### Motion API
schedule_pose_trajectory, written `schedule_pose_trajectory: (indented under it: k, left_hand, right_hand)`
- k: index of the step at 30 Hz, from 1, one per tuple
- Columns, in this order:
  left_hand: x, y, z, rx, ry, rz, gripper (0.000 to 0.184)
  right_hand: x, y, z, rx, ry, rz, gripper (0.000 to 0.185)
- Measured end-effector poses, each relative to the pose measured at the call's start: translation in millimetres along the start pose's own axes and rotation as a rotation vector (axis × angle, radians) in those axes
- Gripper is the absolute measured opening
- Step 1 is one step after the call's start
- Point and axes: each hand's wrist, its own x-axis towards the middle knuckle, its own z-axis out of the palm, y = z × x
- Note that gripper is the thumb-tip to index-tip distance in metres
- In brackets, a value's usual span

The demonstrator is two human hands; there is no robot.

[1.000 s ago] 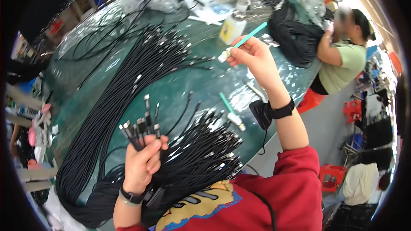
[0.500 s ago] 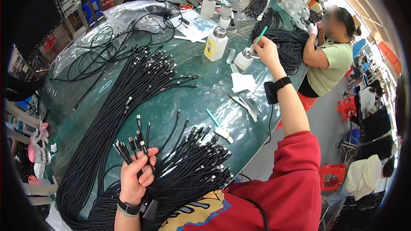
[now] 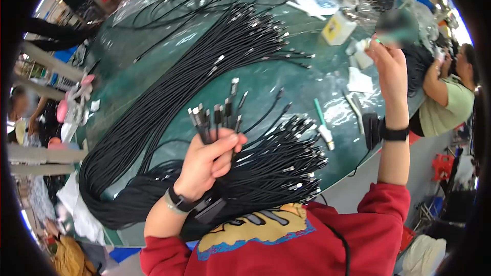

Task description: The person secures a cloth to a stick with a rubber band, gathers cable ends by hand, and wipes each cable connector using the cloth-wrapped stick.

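My left hand (image 3: 207, 166) is closed round a small bunch of black cables (image 3: 217, 117), their metal plugs sticking up above the fingers. Below and beside it lies a thick bundle of black cables (image 3: 286, 158) with plug ends fanned to the right. My right hand (image 3: 391, 66) is raised at the right side of the table, fingers pinched on a green-handled brush (image 3: 377, 41); only a bit of green shows and its tip is hidden. Just left of that hand stands a small white bottle (image 3: 363, 57), partly covered by the fingers.
Another long cable bundle (image 3: 163, 87) curves across the green table (image 3: 123, 51). A yellow-labelled bottle (image 3: 338, 28), white paper (image 3: 361, 81) and a second green-handled brush (image 3: 323, 125) lie or stand to the right. A co-worker (image 3: 450, 94) sits at the right edge.
The view has turned, shifting the table contents. My right hand has lifted into a blurred patch, its green handle now mostly hidden. My left hand keeps the cables.
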Motion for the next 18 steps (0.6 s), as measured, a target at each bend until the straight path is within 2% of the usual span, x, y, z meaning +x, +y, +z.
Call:
schedule_pose_trajectory:
  k: [3,5,12,18]
  left_hand:
    - [2.2,-1.6,-4.1,0.001,-0.053,-0.009,0.014]
    - [1.1,-1.4,-3.9,0.008,-0.037,-0.012,0.014]
    - [-0.6,-0.2,-1.4,0.011,-0.043,-0.018,0.015]
    - [-0.5,0.0,-2.7,0.029,-0.030,-0.015,0.014]
  right_hand:
    - [-64.9,-29.6,76.7,0.089,-0.369,0.014,0.010]
    - [-82.9,-26.4,108.6,-0.007,-0.519,-0.234,0.013]
    - [-80.6,-19.6,146.4,-0.106,-0.583,-0.468,0.014]
    - [-84.6,-15.8,149.9,-0.103,-0.623,-0.488,0.014]
